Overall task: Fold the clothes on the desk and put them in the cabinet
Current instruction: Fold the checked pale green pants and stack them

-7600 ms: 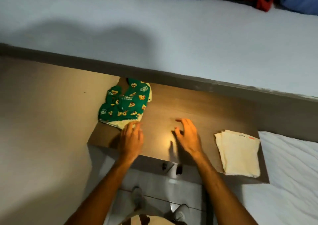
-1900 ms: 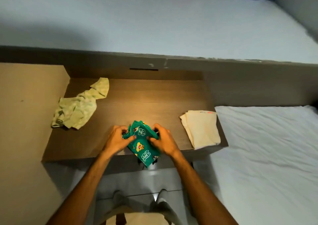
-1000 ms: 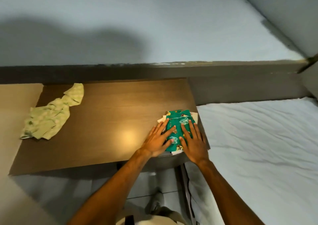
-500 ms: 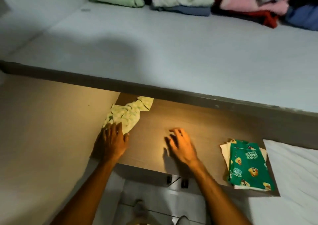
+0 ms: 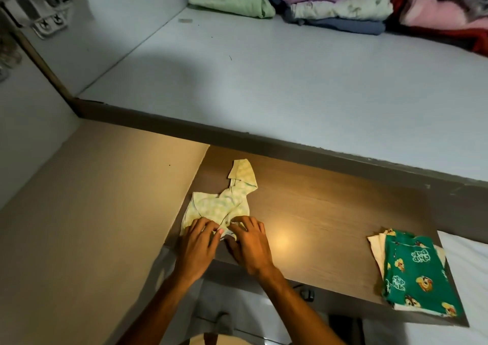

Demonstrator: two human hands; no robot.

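A crumpled pale yellow-green garment (image 5: 223, 203) lies at the left end of the brown desk (image 5: 317, 212). My left hand (image 5: 199, 243) and my right hand (image 5: 249, 243) sit side by side on its near edge, fingertips pinching the fabric. At the desk's right end a folded green cartoon-print garment (image 5: 416, 270) rests on top of a folded cream garment (image 5: 376, 247).
Above the desk runs a pale cabinet shelf (image 5: 264, 80) with stacks of folded clothes (image 5: 330, 1) along its back. A beige side panel (image 5: 92, 212) borders the desk on the left. A white bedsheet (image 5: 470, 265) lies to the right.
My right hand has moved left from the middle of the desk to the yellow-green garment. Both hands now grip its near edge, and the garment is spread a little flatter.
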